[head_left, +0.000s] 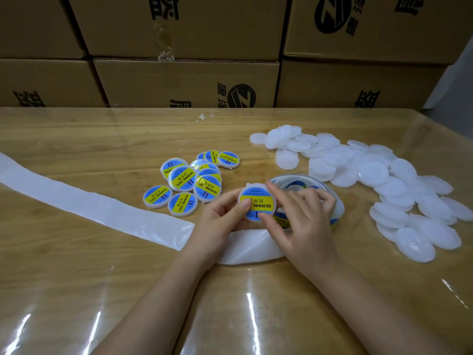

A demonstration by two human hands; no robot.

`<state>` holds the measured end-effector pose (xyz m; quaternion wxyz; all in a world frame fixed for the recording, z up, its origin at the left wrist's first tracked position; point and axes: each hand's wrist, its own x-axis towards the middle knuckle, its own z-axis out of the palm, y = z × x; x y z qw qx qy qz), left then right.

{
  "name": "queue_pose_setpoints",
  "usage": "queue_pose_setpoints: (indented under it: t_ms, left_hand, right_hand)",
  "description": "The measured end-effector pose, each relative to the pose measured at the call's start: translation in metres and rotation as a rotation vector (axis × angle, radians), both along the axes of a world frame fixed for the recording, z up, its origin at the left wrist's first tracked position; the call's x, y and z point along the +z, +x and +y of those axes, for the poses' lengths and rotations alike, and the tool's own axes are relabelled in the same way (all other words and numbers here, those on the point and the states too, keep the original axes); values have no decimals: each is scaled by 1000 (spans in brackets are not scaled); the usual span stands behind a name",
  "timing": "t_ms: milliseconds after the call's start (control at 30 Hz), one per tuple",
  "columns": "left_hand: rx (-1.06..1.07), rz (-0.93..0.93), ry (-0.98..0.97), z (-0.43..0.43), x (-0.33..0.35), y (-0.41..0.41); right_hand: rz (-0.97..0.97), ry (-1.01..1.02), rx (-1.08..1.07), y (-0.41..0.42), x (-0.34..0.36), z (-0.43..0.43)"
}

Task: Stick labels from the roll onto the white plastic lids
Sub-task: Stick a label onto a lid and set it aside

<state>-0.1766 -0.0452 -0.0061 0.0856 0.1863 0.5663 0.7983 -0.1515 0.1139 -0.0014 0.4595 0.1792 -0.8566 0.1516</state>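
Observation:
My left hand (pixel 221 216) holds a white lid (pixel 257 202) that carries a round blue and yellow label, its thumb pressing the label's left side. My right hand (pixel 300 219) touches the same lid with index finger and thumb on its right edge. Behind my right hand sits the label roll (pixel 299 183), partly hidden. Its empty white backing strip (pixel 84 201) trails off to the left across the table. Several labelled lids (pixel 189 180) lie in a cluster left of my hands. A big pile of plain white lids (pixel 363 170) spreads along the right.
Stacked cardboard boxes (pixel 186 80) stand as a wall along the table's far edge. The wooden table (pixel 102 265) is covered by a glossy clear sheet. A scrap of clear tape (pixel 204 116) lies near the back edge.

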Motion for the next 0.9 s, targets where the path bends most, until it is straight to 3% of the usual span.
queue_pose_setpoints:
  t_ms: [333, 633, 900]
  left_hand:
    - [286, 352, -293, 15, -2, 8]
    - [305, 349, -270, 11, -1, 4]
    - [398, 416, -380, 13, -3, 6]
  right_hand:
    - [64, -143, 0, -1, 1, 6]
    - [18, -79, 38, 0, -1, 6]
    - [92, -89, 33, 0, 2, 5]
